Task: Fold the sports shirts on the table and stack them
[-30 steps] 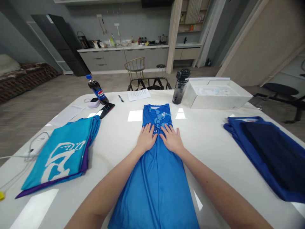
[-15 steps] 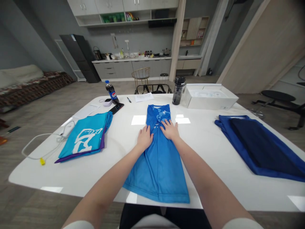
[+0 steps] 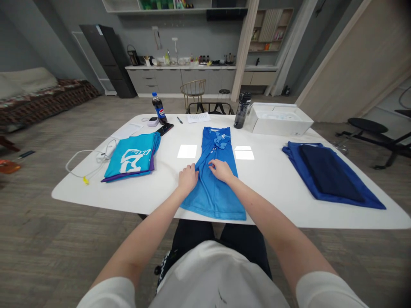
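A blue shirt [image 3: 221,192], folded into a long narrow shape, lies on the white table [image 3: 272,179] in front of me. A lighter print shows near its far end, and creases run along its middle. My left hand [image 3: 188,177] is closed on the shirt's left edge, where the cloth is pulled up a little. Over the middle of the shirt is my right hand [image 3: 221,170], its fingers curled in and pressed together. Whether cloth is pinched between those fingertips is hidden.
Left are folded turquoise and purple shirts [image 3: 131,158], a white cable [image 3: 75,171], a phone [image 3: 165,129] and a cola bottle [image 3: 159,110]. A dark bottle [image 3: 242,111] and white box [image 3: 279,122] stand behind. Folded navy clothes [image 3: 330,175] lie right.
Both hands have drawn nearer to me along the shirt. Their flat fingers have curled in, and the shirt's left edge is now gathered at my left hand. The view has tipped downward.
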Action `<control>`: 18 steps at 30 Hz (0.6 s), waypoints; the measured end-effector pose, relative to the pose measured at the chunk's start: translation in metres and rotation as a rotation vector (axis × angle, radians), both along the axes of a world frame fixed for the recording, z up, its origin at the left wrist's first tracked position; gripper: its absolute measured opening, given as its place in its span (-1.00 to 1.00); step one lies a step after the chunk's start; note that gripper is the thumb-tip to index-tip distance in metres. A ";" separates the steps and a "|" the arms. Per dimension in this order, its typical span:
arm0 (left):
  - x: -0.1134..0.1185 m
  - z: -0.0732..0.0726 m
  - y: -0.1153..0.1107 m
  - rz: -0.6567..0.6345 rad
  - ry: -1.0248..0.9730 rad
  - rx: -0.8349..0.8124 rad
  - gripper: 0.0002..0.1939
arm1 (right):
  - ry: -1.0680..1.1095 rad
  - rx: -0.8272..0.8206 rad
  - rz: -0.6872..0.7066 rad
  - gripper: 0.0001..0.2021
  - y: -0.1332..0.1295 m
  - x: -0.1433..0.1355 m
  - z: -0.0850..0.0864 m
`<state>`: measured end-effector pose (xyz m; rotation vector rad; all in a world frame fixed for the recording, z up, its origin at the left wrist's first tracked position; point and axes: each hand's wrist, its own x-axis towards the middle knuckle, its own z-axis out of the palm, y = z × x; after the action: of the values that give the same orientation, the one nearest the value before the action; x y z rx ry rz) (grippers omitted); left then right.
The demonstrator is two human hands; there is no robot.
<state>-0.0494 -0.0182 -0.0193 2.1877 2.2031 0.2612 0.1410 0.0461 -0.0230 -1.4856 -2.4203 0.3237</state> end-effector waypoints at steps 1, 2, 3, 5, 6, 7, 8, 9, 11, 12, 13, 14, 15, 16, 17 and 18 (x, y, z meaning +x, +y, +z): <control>-0.004 0.001 -0.008 0.011 -0.004 -0.014 -0.56 | 0.006 -0.017 -0.008 -0.74 -0.005 -0.003 0.000; -0.009 0.001 -0.015 0.017 -0.010 -0.026 -0.55 | 0.009 -0.028 -0.019 -0.74 -0.010 -0.006 0.000; -0.013 0.002 -0.022 0.020 -0.019 -0.037 -0.55 | 0.009 -0.036 -0.026 -0.74 -0.014 -0.009 0.000; -0.021 0.002 -0.034 0.033 -0.032 -0.066 -0.57 | 0.004 -0.050 -0.036 -0.73 -0.021 -0.015 0.001; -0.025 0.003 -0.039 0.045 -0.034 -0.088 -0.58 | 0.001 -0.056 -0.041 -0.72 -0.024 -0.018 0.001; -0.028 0.003 -0.044 0.060 -0.033 -0.114 -0.60 | -0.001 -0.060 -0.047 -0.71 -0.027 -0.022 0.001; -0.031 0.004 -0.049 0.076 -0.033 -0.142 -0.62 | -0.005 -0.060 -0.054 -0.69 -0.029 -0.026 0.002; -0.034 0.005 -0.054 0.090 -0.034 -0.167 -0.64 | -0.010 -0.054 -0.059 -0.67 -0.030 -0.030 0.002; -0.038 0.007 -0.062 0.099 -0.051 -0.197 -0.70 | -0.028 -0.034 -0.050 -0.60 -0.029 -0.039 0.004; -0.039 0.008 -0.067 0.099 -0.068 -0.198 -0.74 | -0.042 -0.023 -0.037 -0.57 -0.028 -0.044 0.005; -0.040 0.009 -0.071 0.100 -0.089 -0.195 -0.78 | -0.058 -0.013 -0.020 -0.55 -0.026 -0.048 0.006; -0.041 0.010 -0.075 0.106 -0.111 -0.187 -0.82 | -0.075 -0.007 -0.003 -0.54 -0.023 -0.052 0.007; -0.042 0.010 -0.079 0.116 -0.132 -0.178 -0.85 | -0.094 -0.006 0.012 -0.54 -0.020 -0.056 0.009; -0.043 0.011 -0.083 0.126 -0.151 -0.171 -0.86 | -0.111 -0.007 0.024 -0.56 -0.017 -0.059 0.010; -0.044 0.011 -0.086 0.135 -0.169 -0.169 -0.85 | -0.126 -0.010 0.036 -0.59 -0.015 -0.061 0.010; -0.045 0.011 -0.088 0.140 -0.188 -0.174 -0.83 | -0.138 -0.009 0.047 -0.63 -0.013 -0.063 0.010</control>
<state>-0.0940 -0.1062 -0.0087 1.8448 2.1877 0.2562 0.0782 0.0331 -0.0125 -1.5020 -2.5674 0.2498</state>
